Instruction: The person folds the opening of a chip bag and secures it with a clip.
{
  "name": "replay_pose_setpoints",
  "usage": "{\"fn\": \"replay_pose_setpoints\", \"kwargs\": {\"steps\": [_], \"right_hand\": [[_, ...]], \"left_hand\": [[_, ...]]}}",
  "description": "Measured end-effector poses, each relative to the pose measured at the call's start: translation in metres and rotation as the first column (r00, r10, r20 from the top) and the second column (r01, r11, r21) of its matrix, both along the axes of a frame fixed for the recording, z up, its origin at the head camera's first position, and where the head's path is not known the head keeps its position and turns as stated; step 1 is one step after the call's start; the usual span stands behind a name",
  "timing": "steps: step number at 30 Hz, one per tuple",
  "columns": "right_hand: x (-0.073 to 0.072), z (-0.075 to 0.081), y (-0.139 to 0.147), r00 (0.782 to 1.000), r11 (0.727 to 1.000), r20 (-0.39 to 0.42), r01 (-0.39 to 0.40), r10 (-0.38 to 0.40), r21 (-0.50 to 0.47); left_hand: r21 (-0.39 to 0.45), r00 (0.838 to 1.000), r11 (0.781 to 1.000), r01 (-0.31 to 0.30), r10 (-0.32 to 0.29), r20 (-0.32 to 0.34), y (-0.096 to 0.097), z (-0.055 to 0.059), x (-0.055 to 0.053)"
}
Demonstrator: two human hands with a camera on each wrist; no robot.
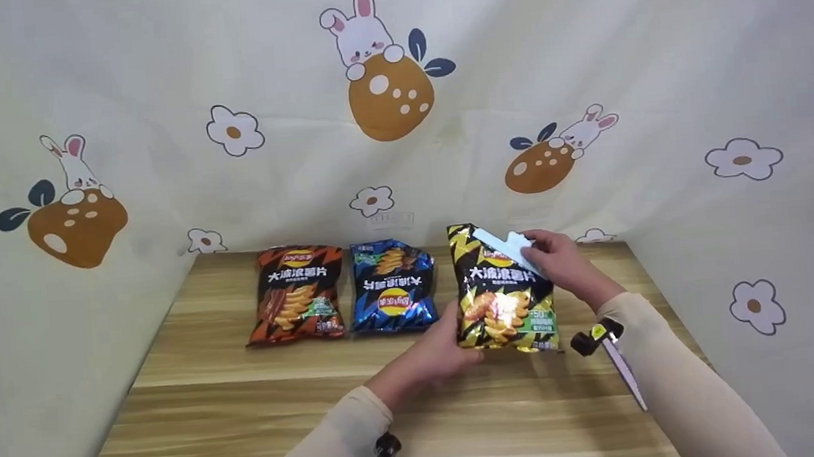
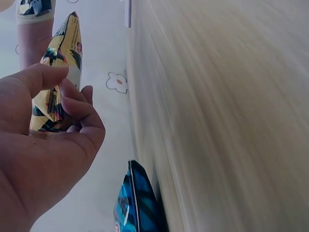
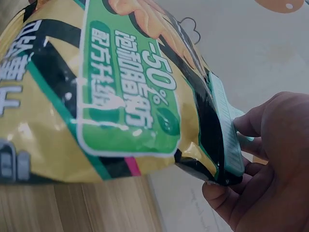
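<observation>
Clip [image 1: 506, 247] set slantwise on the yellow bag [image 1: 487, 313]

The yellow bag is held raised over the right part of the counter [image 1: 246, 408], its printed front toward the head camera. The left grip [image 1: 443, 350] grasps its lower left edge between thumb and curled fingers. The right grip [image 1: 561, 263] pinches the pale blue clip, which runs aslant across the bag's upper right corner; in the right wrist view it lies along that edge, with a strip of dark wrapper showing beyond it.

To the left, the blue bag [image 1: 394, 292] lies on the counter with its print upside down to the head camera, and the red bag [image 1: 295, 297] lies just beside it.

The step in hand looks like handling the clip at the bag's corner, either fastening or removing it; the pictures do not settle which, nor whether the clip is latched. The next move seems to call for a steady left hold while the right fingers press or work the clip, squeezing the wrapper gently so that the filled bag does not crumple.
</observation>
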State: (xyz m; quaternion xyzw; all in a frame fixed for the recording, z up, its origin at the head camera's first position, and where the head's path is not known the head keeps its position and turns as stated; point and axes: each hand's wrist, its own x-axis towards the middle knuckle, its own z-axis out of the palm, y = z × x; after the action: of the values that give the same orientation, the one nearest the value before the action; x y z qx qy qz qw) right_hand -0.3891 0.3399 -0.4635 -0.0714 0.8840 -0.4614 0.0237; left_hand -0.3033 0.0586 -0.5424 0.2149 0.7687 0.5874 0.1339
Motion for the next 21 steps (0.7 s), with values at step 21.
{"fn": "replay_pose_setpoints", "kwargs": {"steps": [21], "right_hand": [[-0.024,0.000,0.034,0.998,0.998,0.066,0.011,-0.015,0.061]], "left_hand": [[-0.152,0.995,0.985,-0.082,0.073,-0.063,0.041,0.010,-0.017]]}}
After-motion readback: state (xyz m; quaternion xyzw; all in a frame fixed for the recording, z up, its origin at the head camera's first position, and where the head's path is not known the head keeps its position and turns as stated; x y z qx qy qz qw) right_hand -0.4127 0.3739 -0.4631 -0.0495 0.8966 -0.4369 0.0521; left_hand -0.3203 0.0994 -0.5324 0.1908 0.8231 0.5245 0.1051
